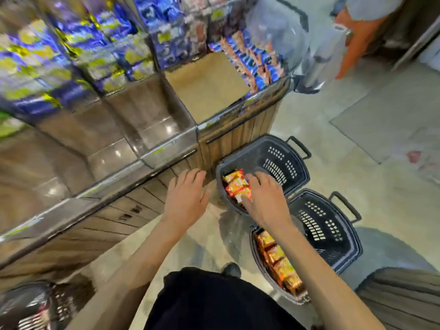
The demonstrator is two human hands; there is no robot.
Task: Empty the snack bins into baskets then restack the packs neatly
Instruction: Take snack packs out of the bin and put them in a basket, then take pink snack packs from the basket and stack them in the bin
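Near basket (342, 236), dark slotted plastic, stood on the floor at right, with glossy orange-gold packs (278, 258) stacked along its left side. Far basket (281, 148), same kind, held yellow-orange packs (234, 184) at its left end; right hand (266, 196) grasped the top ones. Left hand (188, 194) was released, fingers spread, before the wooden counter front (133, 210).

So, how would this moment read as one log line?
right hand: on orange packs in far basket, grip unclear | left hand: open, holding nothing | near basket: orange packs too | front bin: empty
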